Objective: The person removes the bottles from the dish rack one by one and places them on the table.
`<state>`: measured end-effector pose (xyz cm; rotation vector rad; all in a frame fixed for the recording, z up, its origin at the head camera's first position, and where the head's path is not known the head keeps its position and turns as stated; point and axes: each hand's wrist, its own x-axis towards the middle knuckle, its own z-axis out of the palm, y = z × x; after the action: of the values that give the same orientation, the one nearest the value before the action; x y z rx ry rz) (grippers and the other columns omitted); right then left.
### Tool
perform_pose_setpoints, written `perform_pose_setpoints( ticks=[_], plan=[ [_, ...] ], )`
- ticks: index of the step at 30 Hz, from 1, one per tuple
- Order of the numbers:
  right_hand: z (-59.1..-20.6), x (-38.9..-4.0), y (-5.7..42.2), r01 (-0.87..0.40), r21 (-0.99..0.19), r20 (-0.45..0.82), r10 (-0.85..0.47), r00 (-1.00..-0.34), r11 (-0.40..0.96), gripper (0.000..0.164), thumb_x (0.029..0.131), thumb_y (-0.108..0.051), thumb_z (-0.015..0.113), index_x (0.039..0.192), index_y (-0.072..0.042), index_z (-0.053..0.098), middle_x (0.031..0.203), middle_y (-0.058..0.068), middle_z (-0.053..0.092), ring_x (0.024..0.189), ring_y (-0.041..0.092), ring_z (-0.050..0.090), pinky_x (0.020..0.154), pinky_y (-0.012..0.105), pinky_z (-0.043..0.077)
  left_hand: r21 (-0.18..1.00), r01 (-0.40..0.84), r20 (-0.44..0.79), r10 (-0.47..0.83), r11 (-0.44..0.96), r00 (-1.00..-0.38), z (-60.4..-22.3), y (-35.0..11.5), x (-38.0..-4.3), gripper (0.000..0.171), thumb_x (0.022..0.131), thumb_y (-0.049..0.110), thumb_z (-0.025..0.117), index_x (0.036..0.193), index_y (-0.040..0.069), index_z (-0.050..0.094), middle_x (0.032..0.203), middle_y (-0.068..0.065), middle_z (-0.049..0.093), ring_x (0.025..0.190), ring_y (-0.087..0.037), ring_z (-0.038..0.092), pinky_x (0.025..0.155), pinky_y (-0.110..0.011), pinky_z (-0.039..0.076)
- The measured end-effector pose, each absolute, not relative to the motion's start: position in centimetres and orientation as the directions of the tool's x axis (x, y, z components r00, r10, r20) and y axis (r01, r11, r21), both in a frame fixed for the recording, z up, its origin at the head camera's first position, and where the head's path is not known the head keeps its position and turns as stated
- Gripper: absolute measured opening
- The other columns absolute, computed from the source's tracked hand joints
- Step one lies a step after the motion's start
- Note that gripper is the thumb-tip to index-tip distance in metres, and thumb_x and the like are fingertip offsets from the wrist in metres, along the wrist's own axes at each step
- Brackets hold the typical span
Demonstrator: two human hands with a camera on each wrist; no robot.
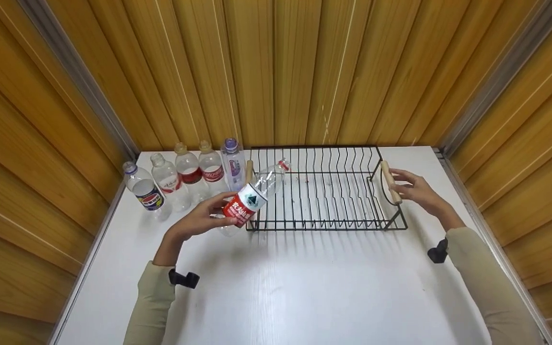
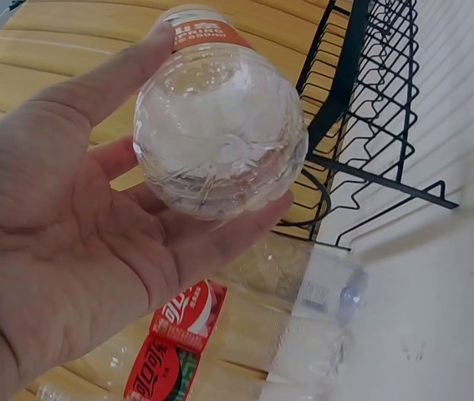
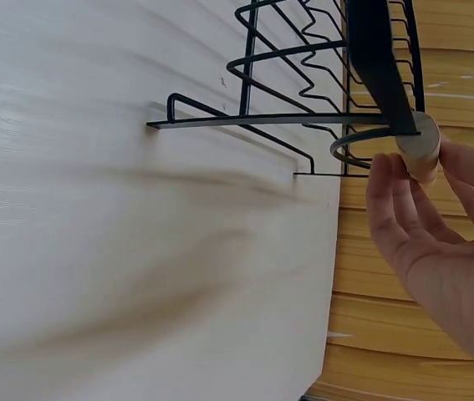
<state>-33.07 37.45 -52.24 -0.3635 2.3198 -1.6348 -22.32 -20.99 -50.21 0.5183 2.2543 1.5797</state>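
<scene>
While tilted over left end of rack (image 1: 326, 191), bottle (image 1: 252, 196) is gripped at lower body by left hand (image 1: 204, 218), fingers curled round it, cap pointed toward rack wires. Right hand (image 1: 417, 189) is held just beside wooden handle (image 1: 390, 181), fingers loosely spread; contact cannot be told. Five bottles (image 1: 185, 175) are stood behind, on table (image 1: 304, 287).

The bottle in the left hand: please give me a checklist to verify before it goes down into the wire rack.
1. Left hand grips the red-labelled bottle firmly: ok.
2. Bottle is capped: ok, red cap on.
3. Wire rack has free space: ok, nothing lies inside.
4. Right hand steadies the rack's wooden handle: ok, fingers at it.
5. Five standing bottles are away from the path: ok.
6. Bottle fits between the wires: cannot tell.
</scene>
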Motion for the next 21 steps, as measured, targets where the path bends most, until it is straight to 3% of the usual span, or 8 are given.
perform_pose_setpoints(
  ticks=[5,14,21],
  plan=[
    [-52.6,-33.3,38.0,0.033,-0.963,-0.139,-0.387,-0.912,0.269,0.060,0.098,-0.010,0.050,0.151,-0.005,0.020,0.141,0.030,0.028,0.102,0.012,0.056,0.078,0.022,0.053,0.945,0.087,-0.066,0.443,0.315,-0.894,-50.5,-21.7,-21.7,0.067,0.085,0.032,0.071,0.143,0.027,0.039,0.131,-0.011,0.054,0.117,-0.032,0.054,0.086,-0.041,0.054],
    [-53.4,-33.5,38.5,0.097,-0.982,-0.154,-0.387,-0.909,0.163,0.060,0.099,-0.007,0.047,0.151,-0.008,0.018,0.127,0.012,0.041,0.101,0.013,0.059,0.077,0.028,0.055,0.945,0.004,-0.111,0.333,0.328,-0.936,-51.5,-22.6,-21.2,0.076,0.081,0.028,0.076,0.144,0.028,0.036,0.138,-0.013,0.048,0.120,-0.035,0.050,0.086,-0.041,0.053],
    [-53.4,-33.3,38.2,0.079,-0.976,-0.155,-0.388,-0.909,0.203,0.060,0.100,-0.012,0.046,0.152,-0.010,0.016,0.136,0.023,0.035,0.108,0.019,0.055,0.079,0.027,0.054,0.966,-0.065,-0.141,0.298,0.251,-0.944,-52.6,-23.4,-20.9,0.080,0.081,0.021,0.076,0.147,0.025,0.030,0.145,-0.015,0.039,0.131,-0.040,0.040,0.096,-0.047,0.048]
  ],
)
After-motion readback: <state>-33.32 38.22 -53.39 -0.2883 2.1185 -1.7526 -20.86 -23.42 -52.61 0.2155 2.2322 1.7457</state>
